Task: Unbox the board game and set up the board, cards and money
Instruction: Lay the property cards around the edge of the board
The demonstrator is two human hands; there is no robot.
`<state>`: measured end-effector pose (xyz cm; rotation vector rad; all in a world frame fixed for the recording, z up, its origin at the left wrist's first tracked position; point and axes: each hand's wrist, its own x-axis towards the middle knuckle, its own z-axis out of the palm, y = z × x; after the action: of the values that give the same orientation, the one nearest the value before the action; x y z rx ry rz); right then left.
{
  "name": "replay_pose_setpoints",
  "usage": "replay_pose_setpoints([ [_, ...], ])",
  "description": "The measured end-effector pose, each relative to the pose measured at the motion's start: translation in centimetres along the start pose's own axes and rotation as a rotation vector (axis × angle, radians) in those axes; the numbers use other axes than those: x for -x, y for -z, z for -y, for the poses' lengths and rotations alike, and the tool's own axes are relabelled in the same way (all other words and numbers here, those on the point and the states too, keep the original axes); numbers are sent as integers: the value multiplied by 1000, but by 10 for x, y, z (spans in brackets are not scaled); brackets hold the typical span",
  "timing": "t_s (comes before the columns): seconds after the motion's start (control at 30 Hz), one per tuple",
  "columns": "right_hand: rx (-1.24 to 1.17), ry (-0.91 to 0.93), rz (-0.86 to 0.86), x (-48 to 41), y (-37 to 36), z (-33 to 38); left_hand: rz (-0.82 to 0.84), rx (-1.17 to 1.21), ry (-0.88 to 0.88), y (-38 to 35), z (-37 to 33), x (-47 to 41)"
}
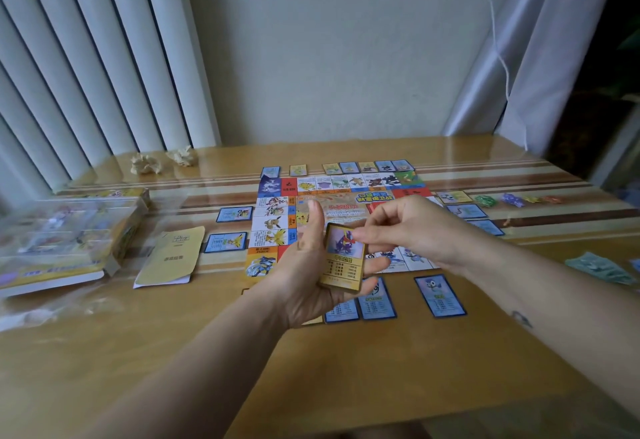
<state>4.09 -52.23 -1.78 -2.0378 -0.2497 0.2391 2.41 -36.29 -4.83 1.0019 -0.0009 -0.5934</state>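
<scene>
We are cradling a thick stack of cards (341,286) in our left hand (304,275), fingers curling under it and thumb pointing up, above the near edge of the board (332,208). Our right hand (408,227) is pinching the upper corner of the yellow-bordered top card (344,251), which is showing a blue creature above figures too blurred to read. The board, flat, glossy and square, is lying on the wood-grain table (346,369), ringed by blue-framed cards (440,295). Its title and the yellow booklet (169,255) are carrying Chinese characters we cannot make out. Greenish paper money (601,267) is lying at the right.
</scene>
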Motion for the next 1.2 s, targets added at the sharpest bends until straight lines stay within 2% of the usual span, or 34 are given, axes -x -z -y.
replay_pose_setpoints([
  [0.13,19,21,-47,-9,11,7,70,-54,-46,3,-15,-4],
  [0.33,53,148,-148,-24,26,31,84,-321,-286,-2,-47,-15],
  [0.53,-11,140,-236,-32,33,40,9,-406,-427,-8,-64,-28],
  [0.7,71,62,-197,-28,31,13,-80,-515,-357,-9,-34,-32],
  [0.8,-4,-17,-133,-20,30,-11,-118,-617,-308,-4,-13,-33],
  [0.93,-39,-71,-126,-9,41,-33,-112,-615,-190,-3,-4,-29],
  [1.03,233,-126,-22,2,51,-46,-153,-937,-180,5,-7,-23],
  [1.13,494,-172,127,7,40,-63,-108,-1488,-231,12,5,-16],
  [1.2,542,-146,103,5,30,-74,-63,-1804,-257,12,20,-11],
])
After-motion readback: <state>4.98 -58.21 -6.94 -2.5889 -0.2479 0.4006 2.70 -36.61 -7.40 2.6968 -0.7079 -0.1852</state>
